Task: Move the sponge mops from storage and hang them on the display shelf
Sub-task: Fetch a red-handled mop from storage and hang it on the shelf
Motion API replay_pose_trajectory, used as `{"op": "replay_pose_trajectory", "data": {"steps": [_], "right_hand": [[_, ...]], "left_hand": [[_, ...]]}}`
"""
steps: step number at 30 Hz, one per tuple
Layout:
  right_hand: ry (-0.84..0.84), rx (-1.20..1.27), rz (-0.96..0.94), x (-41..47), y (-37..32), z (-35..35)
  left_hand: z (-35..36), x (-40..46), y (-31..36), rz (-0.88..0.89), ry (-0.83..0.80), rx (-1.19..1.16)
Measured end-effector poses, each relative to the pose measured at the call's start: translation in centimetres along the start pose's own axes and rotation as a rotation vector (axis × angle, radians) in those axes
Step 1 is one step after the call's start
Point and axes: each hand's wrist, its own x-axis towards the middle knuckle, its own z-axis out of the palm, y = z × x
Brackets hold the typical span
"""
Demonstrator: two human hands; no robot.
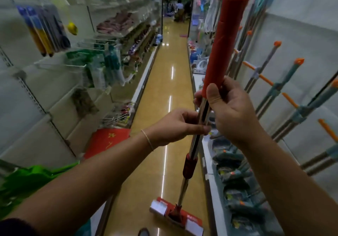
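From the head camera, one red sponge mop with a shiny metal pole (192,148) stands nearly upright in the aisle, its red-and-white wrapped head (176,215) down on the glossy yellow floor (164,82). Both hands are on that pole. The left hand (175,126) pinches the metal shaft, fingers curled round it just below the right. The right hand (228,111) wraps its fingers around the base of the long red foam grip (225,43), which rises to the top of the view. Lower on the pole sits one dark red collar (190,164). On the right, the white display shelf (301,40) carries at least four teal-and-orange mops with steel poles (292,115), hanging slanted, with teal mop heads stacked below. On the left, one green plastic item (27,182) and one red mat (108,140).
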Motion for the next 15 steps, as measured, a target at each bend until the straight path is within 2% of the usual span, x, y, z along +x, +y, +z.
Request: {"op": "replay_pose_trajectory", "data": {"steps": [9,15], "right_hand": [[-0.09,0.067,-0.019,13.3,4.5,4.2],[-0.07,0.131,-0.079,22.9,4.9,6.8]], "left_hand": [[-12.2,7.2,-1.4,0.036,0.042,-0.032],[-20.8,11.8,0.2,0.055,0.036,-0.039]]}}
